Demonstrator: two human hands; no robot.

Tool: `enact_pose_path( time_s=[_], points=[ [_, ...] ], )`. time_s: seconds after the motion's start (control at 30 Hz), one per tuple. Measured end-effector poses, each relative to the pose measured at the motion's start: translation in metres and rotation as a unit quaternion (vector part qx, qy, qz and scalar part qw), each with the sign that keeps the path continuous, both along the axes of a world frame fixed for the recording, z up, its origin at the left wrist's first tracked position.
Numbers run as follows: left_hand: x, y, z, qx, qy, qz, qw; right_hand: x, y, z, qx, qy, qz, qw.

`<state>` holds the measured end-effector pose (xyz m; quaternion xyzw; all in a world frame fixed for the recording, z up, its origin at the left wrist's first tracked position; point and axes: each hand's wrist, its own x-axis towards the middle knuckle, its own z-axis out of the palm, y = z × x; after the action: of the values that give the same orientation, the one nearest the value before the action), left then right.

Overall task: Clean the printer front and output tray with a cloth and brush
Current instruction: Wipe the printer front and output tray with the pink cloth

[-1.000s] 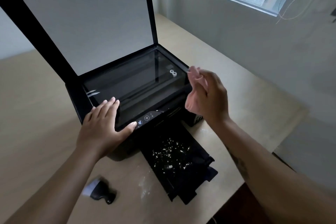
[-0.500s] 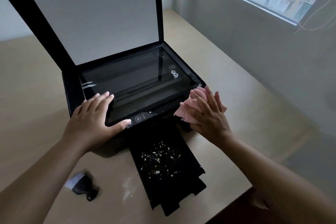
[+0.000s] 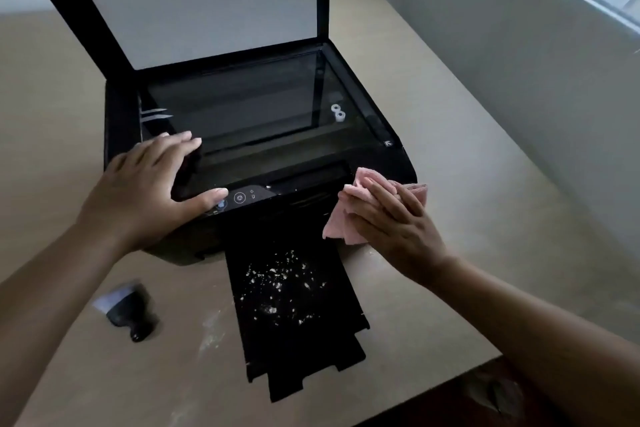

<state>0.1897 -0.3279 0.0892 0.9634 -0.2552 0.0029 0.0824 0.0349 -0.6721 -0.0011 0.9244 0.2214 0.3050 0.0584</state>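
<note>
A black printer (image 3: 117,121) stands on the table with its scanner lid (image 3: 194,0) raised. Its black output tray (image 3: 298,340) juts toward me, speckled with white crumbs (image 3: 280,284). My left hand (image 3: 145,191) lies flat on the printer's front left corner, fingers spread, thumb by the control buttons. My right hand (image 3: 391,222) presses a pink cloth (image 3: 341,222) against the printer's front right corner. A small black brush (image 3: 128,312) with pale bristles lies on the table left of the tray.
The beige table (image 3: 467,184) ends close to me at the bottom right, with dark floor beyond. A grey wall (image 3: 519,62) with a window runs along the right side. White dust marks the table beside the tray. Two small white rings (image 3: 337,113) sit on the scanner glass.
My right hand came down from mid-air with the pink cloth and now presses it on the printer's front right corner. My left hand stayed on the printer.
</note>
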Motion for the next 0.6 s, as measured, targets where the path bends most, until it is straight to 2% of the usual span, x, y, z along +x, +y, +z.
enact_pose_path(
  time_s=[0.13,0.3,0.33,0.47,0.57,0.6],
  points=[
    [0.0,0.001,-0.003,-0.005,-0.006,0.002,1.0,0.003,0.011,0.002,-0.118,-0.043,-0.043,0.991],
    [0.001,0.002,-0.004,-0.004,-0.007,-0.006,1.0,-0.005,0.019,0.006,-0.212,-0.008,-0.087,0.973],
    [0.001,0.002,-0.004,-0.004,-0.006,-0.007,1.0,-0.005,0.022,0.008,-0.2,0.01,-0.089,0.976],
    [0.001,0.003,-0.005,-0.007,-0.01,-0.016,1.0,0.001,0.038,0.012,-0.255,0.072,-0.065,0.962],
    [0.0,0.005,-0.005,-0.009,-0.012,-0.022,1.0,0.003,0.051,0.003,-0.214,0.135,-0.125,0.959],
    [0.0,0.005,-0.005,-0.009,-0.012,-0.023,1.0,0.002,0.056,0.001,-0.189,0.183,-0.13,0.956]
  ],
)
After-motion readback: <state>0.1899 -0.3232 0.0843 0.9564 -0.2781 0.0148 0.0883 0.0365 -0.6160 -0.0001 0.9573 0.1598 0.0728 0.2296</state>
